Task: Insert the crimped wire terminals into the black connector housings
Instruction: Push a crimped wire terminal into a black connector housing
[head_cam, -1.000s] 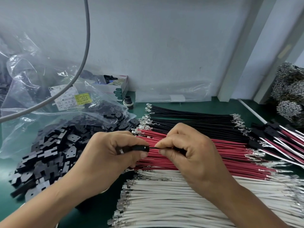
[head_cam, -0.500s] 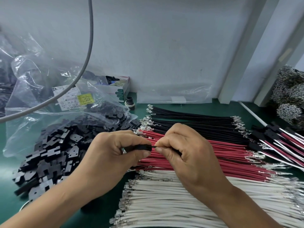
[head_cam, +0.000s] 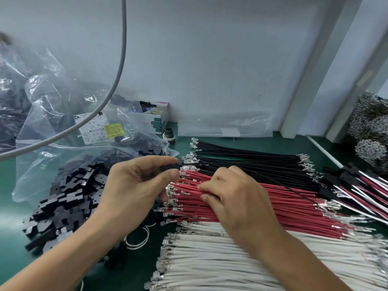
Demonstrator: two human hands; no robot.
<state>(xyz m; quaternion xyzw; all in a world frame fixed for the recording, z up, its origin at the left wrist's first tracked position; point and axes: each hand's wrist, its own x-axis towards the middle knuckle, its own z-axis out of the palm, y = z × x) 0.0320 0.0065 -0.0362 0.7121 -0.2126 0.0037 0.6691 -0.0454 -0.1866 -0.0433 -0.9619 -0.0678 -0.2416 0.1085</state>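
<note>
The left hand (head_cam: 138, 185) is pinched shut on a small, light, rigid black housing (head_cam: 170, 168) above the green surface (head_cam: 262, 141), while the right hand (head_cam: 233, 192), fingers curled but gripping nothing clearly, rests on the thin, floppy red wires (head_cam: 273, 208), probably best picked just behind their delicate metal ends.

Wire-harness assembly workbench: bundled crimped wires (head_cam: 273, 206)

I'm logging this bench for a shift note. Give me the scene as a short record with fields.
left hand: pinches a black connector housing
right hand: fingertips down on the red wires
black wires: behind the red
white wires: nearest the camera
loose housings: heaped at left, spilling from a plastic bag
finished assemblies: far right
</note>
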